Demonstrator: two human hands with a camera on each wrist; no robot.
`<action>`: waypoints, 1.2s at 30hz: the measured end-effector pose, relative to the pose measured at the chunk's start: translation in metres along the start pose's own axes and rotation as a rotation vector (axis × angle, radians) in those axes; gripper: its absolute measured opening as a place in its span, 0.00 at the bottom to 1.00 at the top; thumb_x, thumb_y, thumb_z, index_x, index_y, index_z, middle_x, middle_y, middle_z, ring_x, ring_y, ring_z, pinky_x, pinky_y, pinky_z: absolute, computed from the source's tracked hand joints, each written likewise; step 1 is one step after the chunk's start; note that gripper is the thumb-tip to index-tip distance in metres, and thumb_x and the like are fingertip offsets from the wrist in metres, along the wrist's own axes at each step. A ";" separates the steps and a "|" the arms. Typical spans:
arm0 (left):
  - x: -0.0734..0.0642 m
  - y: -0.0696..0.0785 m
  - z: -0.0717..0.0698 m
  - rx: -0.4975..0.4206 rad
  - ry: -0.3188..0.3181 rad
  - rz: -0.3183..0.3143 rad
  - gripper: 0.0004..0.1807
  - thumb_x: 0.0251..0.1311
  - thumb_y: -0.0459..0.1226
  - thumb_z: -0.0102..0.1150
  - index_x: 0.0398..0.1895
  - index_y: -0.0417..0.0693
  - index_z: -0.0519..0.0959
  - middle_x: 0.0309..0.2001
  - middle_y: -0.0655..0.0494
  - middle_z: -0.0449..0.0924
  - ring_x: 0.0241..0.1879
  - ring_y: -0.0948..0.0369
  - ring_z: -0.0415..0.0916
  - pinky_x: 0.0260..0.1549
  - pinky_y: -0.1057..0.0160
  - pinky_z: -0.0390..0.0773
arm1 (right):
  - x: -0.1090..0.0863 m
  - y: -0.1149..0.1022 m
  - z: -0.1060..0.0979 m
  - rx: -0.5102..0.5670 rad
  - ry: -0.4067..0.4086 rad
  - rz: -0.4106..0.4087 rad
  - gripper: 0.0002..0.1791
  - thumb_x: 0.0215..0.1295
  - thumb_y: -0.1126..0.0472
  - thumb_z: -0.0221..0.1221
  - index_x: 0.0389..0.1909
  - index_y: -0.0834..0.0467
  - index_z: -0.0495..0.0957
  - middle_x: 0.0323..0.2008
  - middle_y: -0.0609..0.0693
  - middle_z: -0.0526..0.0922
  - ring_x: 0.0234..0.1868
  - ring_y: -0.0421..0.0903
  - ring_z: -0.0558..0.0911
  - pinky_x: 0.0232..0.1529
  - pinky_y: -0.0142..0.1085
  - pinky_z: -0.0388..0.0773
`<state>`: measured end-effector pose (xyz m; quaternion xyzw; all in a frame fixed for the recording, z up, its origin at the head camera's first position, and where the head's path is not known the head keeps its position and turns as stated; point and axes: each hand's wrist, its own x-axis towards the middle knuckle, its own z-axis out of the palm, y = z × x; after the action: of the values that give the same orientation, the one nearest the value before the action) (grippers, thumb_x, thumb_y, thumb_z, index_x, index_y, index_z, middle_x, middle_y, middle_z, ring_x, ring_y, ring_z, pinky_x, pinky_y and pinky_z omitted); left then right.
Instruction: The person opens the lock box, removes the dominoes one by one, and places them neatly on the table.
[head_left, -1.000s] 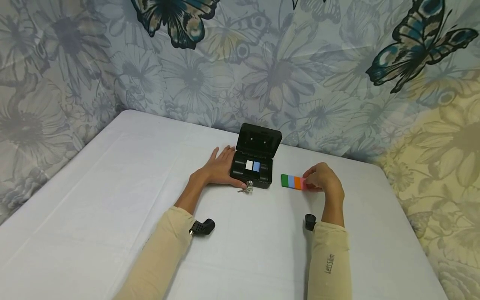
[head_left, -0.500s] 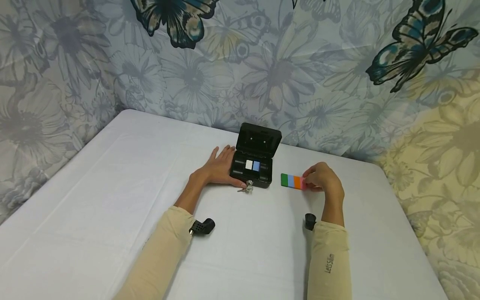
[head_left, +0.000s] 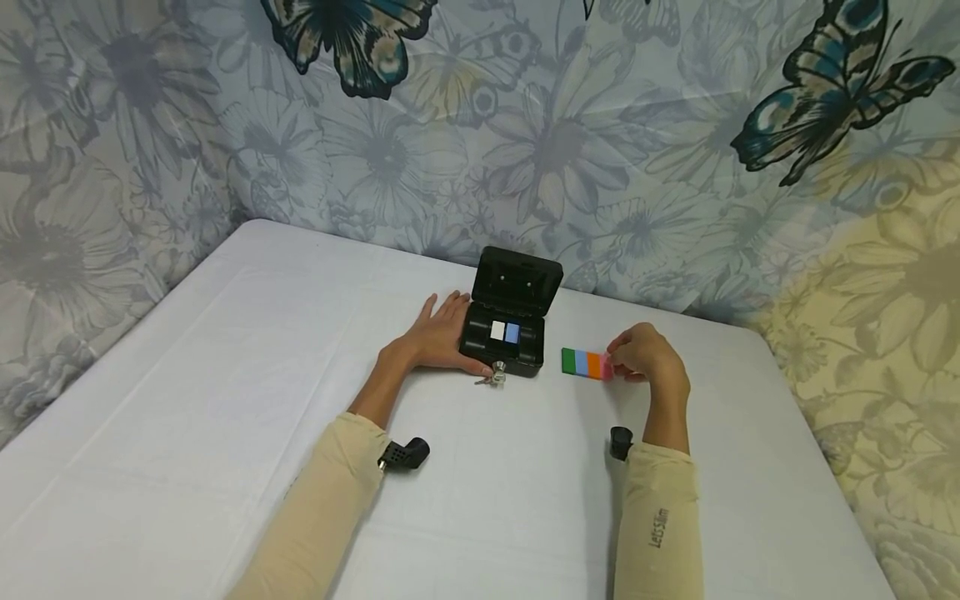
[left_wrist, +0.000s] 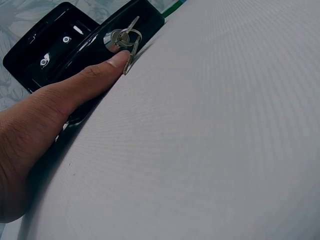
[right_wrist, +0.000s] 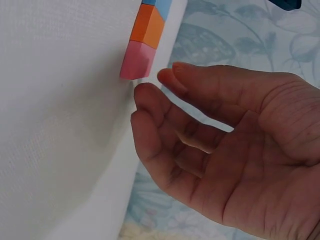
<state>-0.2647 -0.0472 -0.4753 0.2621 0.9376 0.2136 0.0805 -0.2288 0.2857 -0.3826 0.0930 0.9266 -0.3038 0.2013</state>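
A small black cash box (head_left: 502, 354) stands on the white table with its lid (head_left: 517, 282) raised. Inside lie a white block (head_left: 498, 331) and a light blue block (head_left: 512, 333). My left hand (head_left: 442, 337) rests along the box's left side, its thumb across the front below the lock, where keys (left_wrist: 131, 42) hang on a ring. To the right, a green block (head_left: 568, 361), a blue block (head_left: 581, 362), an orange block (head_left: 594, 366) and a pink block (right_wrist: 137, 61) form a row. Loosely bent, my right hand (head_left: 647, 354) has its fingertips just off the pink end, holding nothing.
The white-covered table (head_left: 480, 500) reaches back to a wall hanging (head_left: 420, 150) printed with flowers and butterflies. Black wrist cameras (head_left: 405, 454) sit at both sleeve cuffs.
The fingertips of my right hand have drawn slightly away from the pink block, which shows more fully now. My left hand and the box have stayed put.
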 end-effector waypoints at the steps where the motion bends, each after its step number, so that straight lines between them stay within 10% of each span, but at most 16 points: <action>1: 0.000 0.000 0.000 0.001 0.002 0.001 0.72 0.50 0.67 0.69 0.85 0.40 0.42 0.86 0.41 0.40 0.87 0.47 0.32 0.83 0.38 0.29 | 0.000 -0.001 0.000 0.000 0.003 -0.001 0.17 0.71 0.69 0.58 0.56 0.75 0.79 0.34 0.59 0.86 0.34 0.48 0.84 0.41 0.38 0.87; 25: -0.003 0.002 -0.001 0.013 0.007 0.000 0.71 0.49 0.68 0.70 0.85 0.41 0.43 0.86 0.41 0.41 0.87 0.47 0.34 0.83 0.37 0.31 | -0.005 -0.039 0.018 0.031 0.132 -0.270 0.16 0.73 0.64 0.59 0.53 0.73 0.81 0.44 0.68 0.89 0.40 0.58 0.89 0.49 0.45 0.89; 36: -0.003 0.003 -0.001 0.007 0.009 0.000 0.71 0.49 0.69 0.70 0.85 0.41 0.44 0.86 0.41 0.42 0.87 0.47 0.34 0.83 0.37 0.31 | 0.002 -0.064 0.048 0.026 0.212 -0.452 0.12 0.72 0.66 0.59 0.48 0.70 0.83 0.39 0.66 0.90 0.38 0.61 0.88 0.36 0.34 0.82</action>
<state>-0.2611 -0.0473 -0.4728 0.2616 0.9387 0.2116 0.0755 -0.2342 0.2060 -0.3845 -0.0828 0.9358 -0.3416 0.0288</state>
